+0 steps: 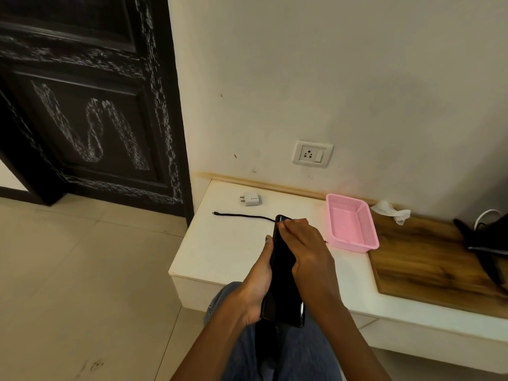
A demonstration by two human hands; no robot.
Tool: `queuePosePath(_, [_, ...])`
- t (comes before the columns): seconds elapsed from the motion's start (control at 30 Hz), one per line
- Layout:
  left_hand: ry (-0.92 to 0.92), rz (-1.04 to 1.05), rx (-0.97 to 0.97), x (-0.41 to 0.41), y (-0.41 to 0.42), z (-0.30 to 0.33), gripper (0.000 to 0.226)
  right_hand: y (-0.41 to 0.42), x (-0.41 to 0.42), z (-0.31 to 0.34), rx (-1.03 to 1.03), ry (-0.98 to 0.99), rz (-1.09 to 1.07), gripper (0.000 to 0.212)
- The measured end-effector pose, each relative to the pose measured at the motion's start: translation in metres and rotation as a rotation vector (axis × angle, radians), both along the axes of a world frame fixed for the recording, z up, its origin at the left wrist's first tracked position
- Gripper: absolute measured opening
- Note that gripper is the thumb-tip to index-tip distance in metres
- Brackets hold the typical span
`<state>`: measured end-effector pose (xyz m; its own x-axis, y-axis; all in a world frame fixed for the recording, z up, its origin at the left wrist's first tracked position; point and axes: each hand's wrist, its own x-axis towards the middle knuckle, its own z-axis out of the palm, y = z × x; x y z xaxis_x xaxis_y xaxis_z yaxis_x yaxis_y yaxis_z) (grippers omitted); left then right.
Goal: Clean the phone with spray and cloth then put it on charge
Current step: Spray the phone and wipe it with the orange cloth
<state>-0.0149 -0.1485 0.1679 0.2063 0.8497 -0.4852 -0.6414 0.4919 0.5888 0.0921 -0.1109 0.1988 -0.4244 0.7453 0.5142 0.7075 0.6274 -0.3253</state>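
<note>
A black phone (283,273) stands on edge between both hands, above my lap and the front of a white ledge (220,251). My left hand (255,284) grips its left side and lower end. My right hand (310,254) wraps over its right side, fingertips at the top end. A black charging cable (242,215) lies on the ledge, running behind the phone's top. A white charger plug (250,198) lies beyond the cable. A wall socket (312,154) sits above the ledge. A crumpled white cloth (390,211) lies by the wall. No spray bottle is visible.
A pink plastic basket (350,224) stands right of my hands. A wooden board (428,257) covers the ledge's right part, with a black bag (486,237) at the far right. A dark door (90,105) and tiled floor (82,257) are on the left.
</note>
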Motion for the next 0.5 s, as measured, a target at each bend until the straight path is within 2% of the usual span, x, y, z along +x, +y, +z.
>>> queuePosePath(0.13, [-0.025,0.036,-0.003,-0.006,-0.001,-0.001,0.066,-0.017,-0.006,-0.017,-0.044,-0.002,0.137,0.052])
queuePosePath(0.23, [-0.039,0.037,0.009,-0.007,-0.002,0.000,0.064,-0.016,-0.001,-0.014,-0.010,-0.051,0.132,0.052])
queuePosePath(0.4, [-0.008,-0.005,0.020,-0.003,0.000,0.006,0.064,-0.006,-0.004,0.002,-0.009,0.056,0.022,0.047])
queuePosePath(0.5, [-0.028,-0.006,0.012,-0.009,0.001,0.002,0.065,-0.020,-0.005,-0.004,-0.030,0.071,0.111,0.051])
